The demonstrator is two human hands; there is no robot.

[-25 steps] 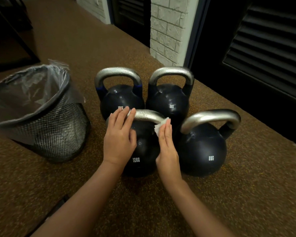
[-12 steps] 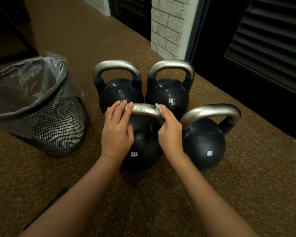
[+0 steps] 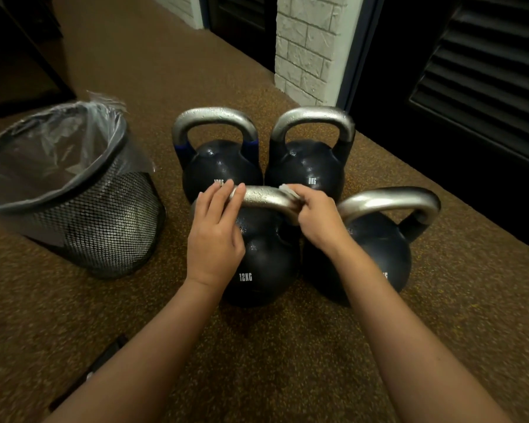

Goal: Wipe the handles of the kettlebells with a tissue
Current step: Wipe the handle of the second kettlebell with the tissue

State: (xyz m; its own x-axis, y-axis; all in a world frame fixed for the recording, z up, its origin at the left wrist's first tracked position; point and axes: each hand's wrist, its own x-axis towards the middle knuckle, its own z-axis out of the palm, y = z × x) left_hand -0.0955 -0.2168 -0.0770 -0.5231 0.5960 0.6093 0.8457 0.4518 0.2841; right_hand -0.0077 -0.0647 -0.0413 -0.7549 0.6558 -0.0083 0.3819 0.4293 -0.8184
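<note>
Several black kettlebells with silver handles stand together on the brown speckled floor. The near left one, marked 12KG [image 3: 261, 257], has a wet silver handle [image 3: 264, 198]. My left hand [image 3: 216, 236] rests on the left end of that handle with its fingers straight. My right hand [image 3: 316, 218] grips the handle's right end with a white tissue [image 3: 287, 190] wrapped under its fingers. Only a small edge of the tissue shows. Another kettlebell [image 3: 379, 254] sits right of it, and two more, one with blue bands [image 3: 220, 166] and one plain [image 3: 309, 169], stand behind.
A black mesh waste bin [image 3: 104, 227] lined with a clear plastic bag stands to the left of the kettlebells. A white brick pillar [image 3: 309, 47] and dark louvred doors [image 3: 486, 71] rise behind and to the right. A dark flat object [image 3: 104, 361] lies on the floor near my left forearm.
My right hand went from lying flat against the handle's right side to curling around its right end with the tissue. My left hand stayed on the left end.
</note>
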